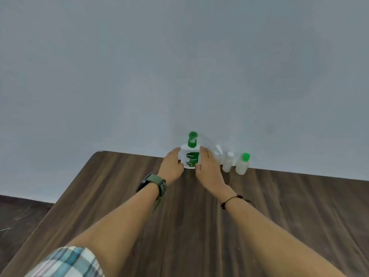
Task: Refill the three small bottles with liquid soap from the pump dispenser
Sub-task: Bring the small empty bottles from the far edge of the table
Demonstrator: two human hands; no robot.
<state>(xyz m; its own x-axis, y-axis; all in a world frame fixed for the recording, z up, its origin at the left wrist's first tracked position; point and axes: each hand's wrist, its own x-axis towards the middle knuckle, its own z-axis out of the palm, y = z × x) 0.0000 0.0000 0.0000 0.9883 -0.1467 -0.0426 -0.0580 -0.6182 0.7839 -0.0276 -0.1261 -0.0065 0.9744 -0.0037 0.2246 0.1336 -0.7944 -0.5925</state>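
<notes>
Both arms reach out across the table (199, 216) toward its far edge, where it meets the grey wall; the left hand (173, 163) and the right hand (207, 164) flank the pump dispenser (190, 156), one on each side of its white body, palms turned inward; the fingers lie against or very near the plastic, but neither hand is plainly clamped yet, and I cannot tell for sure whether contact has been made.

The dispenser stands upright between the two hands, its green pump head (192, 139) above them and clear of both; just beyond the right hand, on its outer side, stand the three small bottles; the first small bottle (218, 154) is half hidden behind the right hand's knuckles and too blurred to say whether it is capped; the middle bottle (228, 162) stands past it with a pale cap; the green-capped bottle (242, 164) is furthest out from that hand.

In my judgement this is the very opening step: taking hold of the dispenser, with no bottle yet opened or filled; the next move calls for closing both hands on the body and drawing it nearer without knocking the first bottle, which is close beside the right hand; then a small bottle must be uncapped and set under the spout.
</notes>
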